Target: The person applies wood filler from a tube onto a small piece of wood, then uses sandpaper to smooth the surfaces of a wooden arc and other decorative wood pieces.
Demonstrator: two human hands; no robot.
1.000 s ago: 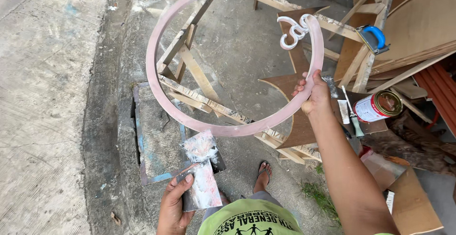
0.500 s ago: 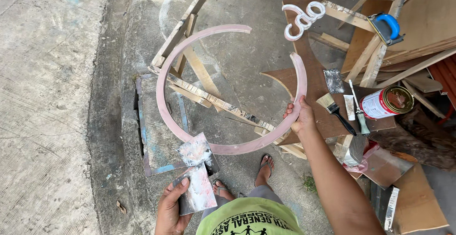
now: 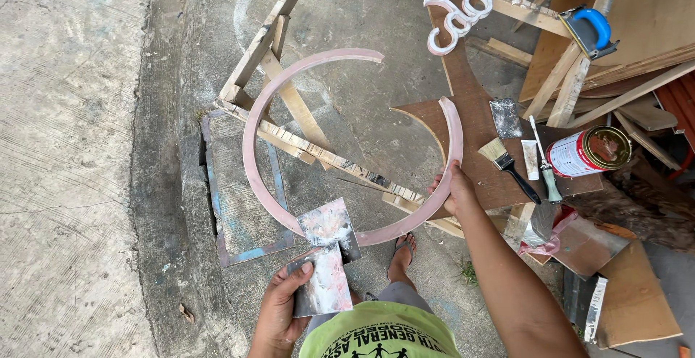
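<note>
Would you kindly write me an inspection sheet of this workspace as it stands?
Surface: rough concrete ground; wooden frame on it.
Job's things: pink C-shaped ring, open at the upper right; two paint-smeared scrapers, crossed at the ring's lower arc.
Clutter: paintbrush, tin can, white curly cut-out, blue-handled tool, plywood offcuts.
Grippers: left hand holds the scrapers; right hand grips the ring.
Cables: nothing seen.
Surroundings: sandalled foot.

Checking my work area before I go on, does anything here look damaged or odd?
The pink curved wooden ring in the right hand is not closed: a gap opens at its upper right. The left hand holds smeared metal scrapers.
</note>
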